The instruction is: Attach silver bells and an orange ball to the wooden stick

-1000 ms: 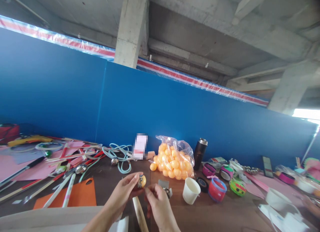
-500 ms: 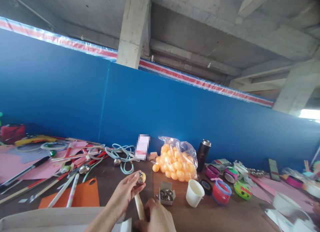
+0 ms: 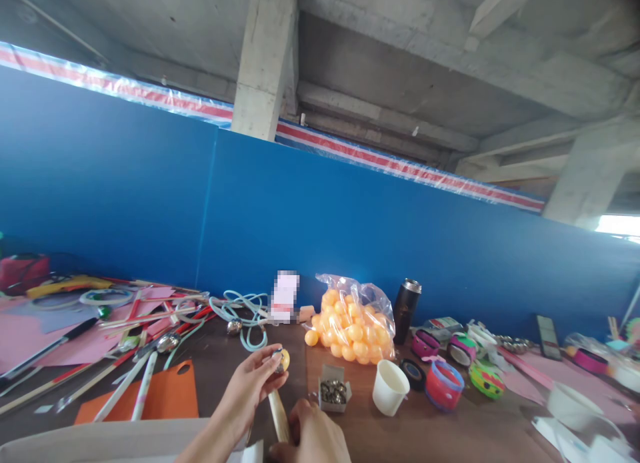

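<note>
Blue partition panels (image 3: 310, 210) stand behind a dark brown table (image 3: 425, 430), under a ceiling of grey concrete. At the near side of the table, the left hand (image 3: 253, 383) grasps a small ball (image 3: 285, 360) between its thumb and fingers, just above the upper end of a pale wooden stick (image 3: 279, 415). This ball is rounded and yellow-orange, and on its left side, close to the fingers, it has shiny, dark metallic pieces; their exact form is too small to tell. Its other part is covered by the fingers. The right hand (image 3: 315, 435) is bent beside the lower part of the stick, but I cannot tell if it grips it. Near this hand, an open small box (image 3: 334, 402) contains many shiny metal pieces. Behind it lies a clear plastic bag (image 3: 355, 323) full of orange balls, and a white cup (image 3: 390, 388) stands to the right.
</note>
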Demonstrator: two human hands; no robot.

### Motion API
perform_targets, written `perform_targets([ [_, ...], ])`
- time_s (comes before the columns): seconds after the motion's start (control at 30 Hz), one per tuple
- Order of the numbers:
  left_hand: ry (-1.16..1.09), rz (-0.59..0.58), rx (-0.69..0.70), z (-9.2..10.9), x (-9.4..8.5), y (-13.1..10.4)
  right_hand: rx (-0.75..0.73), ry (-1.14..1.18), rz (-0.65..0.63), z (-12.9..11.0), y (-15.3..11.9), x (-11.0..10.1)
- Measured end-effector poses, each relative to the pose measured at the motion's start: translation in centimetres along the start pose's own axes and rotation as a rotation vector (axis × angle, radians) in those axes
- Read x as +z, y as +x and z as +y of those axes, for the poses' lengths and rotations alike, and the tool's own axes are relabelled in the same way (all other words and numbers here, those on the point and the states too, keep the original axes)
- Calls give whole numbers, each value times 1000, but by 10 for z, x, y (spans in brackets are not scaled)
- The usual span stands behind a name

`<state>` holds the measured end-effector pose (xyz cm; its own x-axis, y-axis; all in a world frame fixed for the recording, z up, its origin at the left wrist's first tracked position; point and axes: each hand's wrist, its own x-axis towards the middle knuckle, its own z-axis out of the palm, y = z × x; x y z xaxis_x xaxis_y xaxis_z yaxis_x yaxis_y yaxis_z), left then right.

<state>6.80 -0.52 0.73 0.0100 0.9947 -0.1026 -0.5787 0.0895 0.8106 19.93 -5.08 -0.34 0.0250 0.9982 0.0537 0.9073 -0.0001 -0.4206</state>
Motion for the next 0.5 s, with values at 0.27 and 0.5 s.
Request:
perform_targets([
  [0.27,48,20,5,1,3,0,-23,51,30,0,2,-5],
  [0.5,65,50,-10,2,3,1,-32,57,317,31,16,-33],
])
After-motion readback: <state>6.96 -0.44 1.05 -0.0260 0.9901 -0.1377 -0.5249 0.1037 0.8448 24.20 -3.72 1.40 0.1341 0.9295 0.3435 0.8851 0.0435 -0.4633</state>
